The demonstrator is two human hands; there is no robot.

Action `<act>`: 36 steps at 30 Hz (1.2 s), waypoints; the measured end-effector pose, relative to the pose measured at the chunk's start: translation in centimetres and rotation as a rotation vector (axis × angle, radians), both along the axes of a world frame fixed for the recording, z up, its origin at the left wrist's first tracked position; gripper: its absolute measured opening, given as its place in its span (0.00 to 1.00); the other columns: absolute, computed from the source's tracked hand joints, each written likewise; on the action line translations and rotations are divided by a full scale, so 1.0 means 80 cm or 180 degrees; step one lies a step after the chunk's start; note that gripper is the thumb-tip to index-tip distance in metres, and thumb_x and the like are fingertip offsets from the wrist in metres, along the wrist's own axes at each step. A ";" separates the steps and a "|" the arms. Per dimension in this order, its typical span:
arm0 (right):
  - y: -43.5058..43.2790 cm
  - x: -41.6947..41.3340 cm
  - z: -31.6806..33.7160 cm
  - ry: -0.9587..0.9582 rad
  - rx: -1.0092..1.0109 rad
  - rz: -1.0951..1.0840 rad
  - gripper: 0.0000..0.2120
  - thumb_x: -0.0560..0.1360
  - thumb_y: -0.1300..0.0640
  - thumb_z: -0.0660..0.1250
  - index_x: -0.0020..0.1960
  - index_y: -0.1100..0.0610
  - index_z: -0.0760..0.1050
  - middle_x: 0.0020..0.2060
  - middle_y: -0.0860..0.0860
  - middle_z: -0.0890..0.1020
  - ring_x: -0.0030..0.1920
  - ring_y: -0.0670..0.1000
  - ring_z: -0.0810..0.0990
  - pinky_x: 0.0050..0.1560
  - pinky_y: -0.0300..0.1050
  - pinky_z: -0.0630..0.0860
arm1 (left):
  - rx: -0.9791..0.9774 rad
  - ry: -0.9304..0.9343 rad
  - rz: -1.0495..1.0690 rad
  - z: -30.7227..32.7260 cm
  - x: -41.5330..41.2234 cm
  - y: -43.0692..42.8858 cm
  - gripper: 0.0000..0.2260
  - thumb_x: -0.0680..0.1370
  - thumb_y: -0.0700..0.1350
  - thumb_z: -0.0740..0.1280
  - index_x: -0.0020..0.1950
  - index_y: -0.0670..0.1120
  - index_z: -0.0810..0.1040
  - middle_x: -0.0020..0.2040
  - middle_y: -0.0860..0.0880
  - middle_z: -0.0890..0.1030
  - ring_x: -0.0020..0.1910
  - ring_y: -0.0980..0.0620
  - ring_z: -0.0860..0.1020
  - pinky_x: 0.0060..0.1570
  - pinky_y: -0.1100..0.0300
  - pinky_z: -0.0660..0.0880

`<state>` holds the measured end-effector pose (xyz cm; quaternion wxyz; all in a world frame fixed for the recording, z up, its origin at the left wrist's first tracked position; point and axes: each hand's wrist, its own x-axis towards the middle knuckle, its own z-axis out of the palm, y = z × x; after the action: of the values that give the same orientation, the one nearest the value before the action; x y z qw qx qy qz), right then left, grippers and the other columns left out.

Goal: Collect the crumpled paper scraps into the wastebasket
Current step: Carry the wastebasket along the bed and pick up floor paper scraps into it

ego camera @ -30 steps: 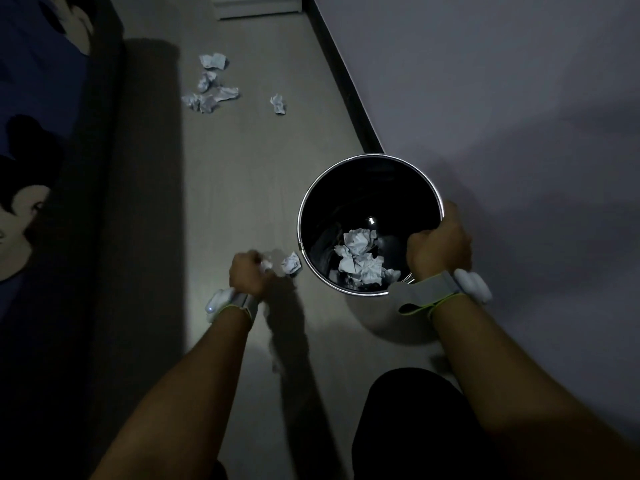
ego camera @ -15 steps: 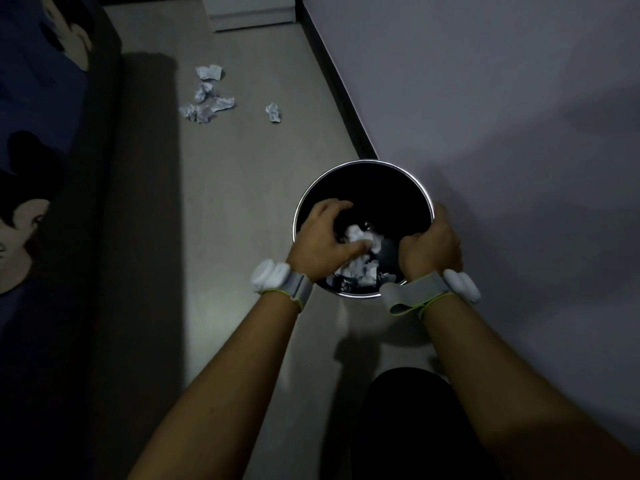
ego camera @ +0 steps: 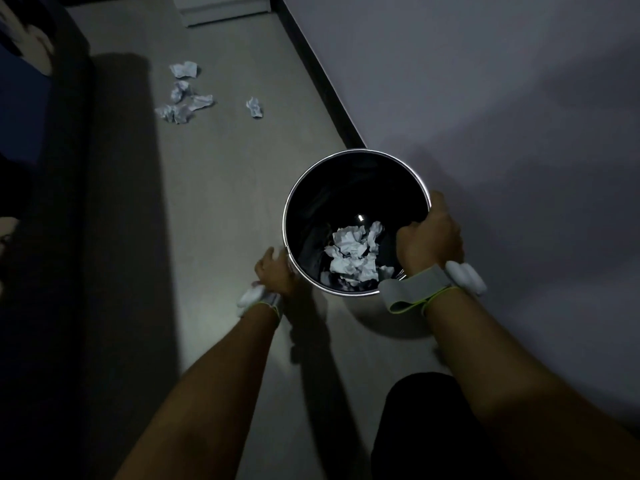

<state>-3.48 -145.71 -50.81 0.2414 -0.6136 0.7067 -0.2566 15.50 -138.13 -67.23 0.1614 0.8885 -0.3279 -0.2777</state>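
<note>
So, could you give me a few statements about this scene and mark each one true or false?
1. The right hand grips the rim of the wastebasket. True.
2. The wastebasket is empty. False: crumpled paper lies at its bottom.
3. More paper scraps lie on the floor farther ahead. True.
4. The left hand reaches inside the wastebasket. False: it is outside, low beside the left wall.

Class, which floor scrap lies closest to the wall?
The lone scrap, right of the cluster; the others bunch together farther from the wall.
</note>
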 end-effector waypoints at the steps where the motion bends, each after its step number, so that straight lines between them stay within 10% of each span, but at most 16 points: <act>1: 0.000 -0.001 -0.001 0.0011 0.0008 -0.0009 0.15 0.74 0.58 0.61 0.60 0.50 0.71 0.50 0.58 0.81 0.49 0.65 0.79 0.42 0.49 0.71 | 0.0092 -0.0033 -0.0096 -0.008 -0.006 0.002 0.37 0.66 0.58 0.47 0.72 0.45 0.69 0.74 0.40 0.66 0.73 0.38 0.63 0.71 0.48 0.59; 10: -0.001 -0.003 -0.004 0.0014 -0.0039 -0.0049 0.16 0.73 0.58 0.61 0.60 0.48 0.71 0.49 0.58 0.82 0.49 0.65 0.79 0.45 0.51 0.75 | 0.0467 0.0020 -0.0452 -0.019 0.005 0.027 0.13 0.79 0.47 0.63 0.61 0.44 0.78 0.64 0.38 0.72 0.60 0.36 0.74 0.62 0.53 0.68; 17: 0.000 -0.003 -0.002 0.0082 -0.0024 -0.0064 0.17 0.73 0.59 0.61 0.61 0.49 0.71 0.50 0.59 0.82 0.49 0.66 0.79 0.43 0.49 0.72 | -0.2317 0.0660 0.1815 0.085 0.023 -0.003 0.10 0.75 0.43 0.66 0.56 0.46 0.77 0.50 0.46 0.80 0.50 0.45 0.79 0.53 0.55 0.76; 21: 0.002 -0.004 0.002 0.0093 -0.0007 -0.0033 0.17 0.73 0.60 0.62 0.60 0.49 0.71 0.49 0.60 0.82 0.48 0.66 0.79 0.42 0.49 0.71 | -0.3499 0.0796 0.1715 0.168 -0.005 -0.011 0.09 0.76 0.46 0.67 0.56 0.51 0.75 0.49 0.53 0.78 0.45 0.50 0.79 0.46 0.58 0.78; 27: 0.002 -0.005 0.004 0.0054 0.0026 0.0011 0.14 0.75 0.58 0.61 0.59 0.51 0.72 0.49 0.59 0.81 0.47 0.64 0.79 0.40 0.46 0.66 | -0.2317 0.0058 -0.0817 0.163 -0.045 -0.012 0.18 0.71 0.53 0.71 0.60 0.52 0.78 0.61 0.50 0.76 0.62 0.51 0.72 0.65 0.55 0.69; 31: 0.002 -0.009 0.003 0.0077 0.0022 -0.0024 0.15 0.74 0.60 0.61 0.60 0.51 0.71 0.49 0.60 0.81 0.48 0.65 0.79 0.40 0.45 0.66 | -0.2177 -0.0228 0.0335 0.149 -0.048 -0.005 0.24 0.70 0.47 0.70 0.66 0.52 0.72 0.71 0.46 0.66 0.71 0.44 0.61 0.68 0.51 0.60; 36: 0.005 -0.011 0.003 0.0110 -0.0001 0.0034 0.16 0.73 0.61 0.61 0.59 0.51 0.71 0.48 0.59 0.82 0.47 0.64 0.79 0.39 0.45 0.66 | -0.1452 0.1172 0.1118 0.134 -0.045 -0.008 0.23 0.74 0.43 0.65 0.69 0.47 0.69 0.64 0.43 0.77 0.62 0.42 0.75 0.63 0.52 0.73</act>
<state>-4.32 -145.33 -50.59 0.2304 -0.6217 0.7075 -0.2447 11.88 -138.80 -56.53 0.4577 0.8073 -0.1889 -0.3210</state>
